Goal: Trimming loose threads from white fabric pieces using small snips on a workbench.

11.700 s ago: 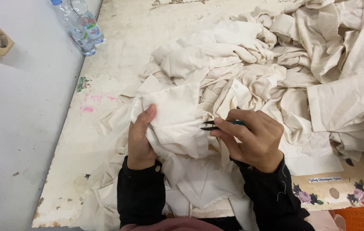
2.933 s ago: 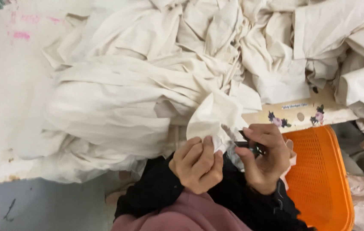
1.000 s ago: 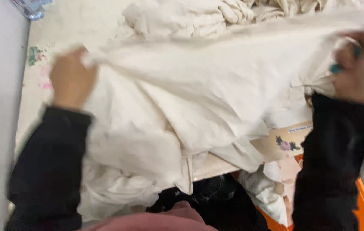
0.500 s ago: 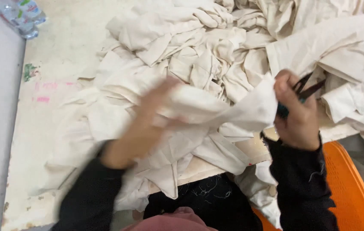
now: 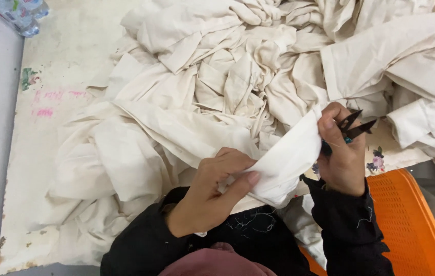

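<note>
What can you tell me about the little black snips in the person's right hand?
The snips are small and black, seemingly metal, with two slim pointed blades spread apart in a narrow V. The tips point up and to the right, past the fingers. A bit of teal shows at their base. The right hand holds them against the palm while its thumb and fingers also pinch the cream cloth strip. The blades hang over the table edge, touching no fabric.

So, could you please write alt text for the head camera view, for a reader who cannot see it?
Seen from above, a person's left hand and right hand stretch a strip of cream cloth between them, the right also holding small black thread snips. A heap of cream garments covers the worn table; an orange crate sits lower right.
</note>
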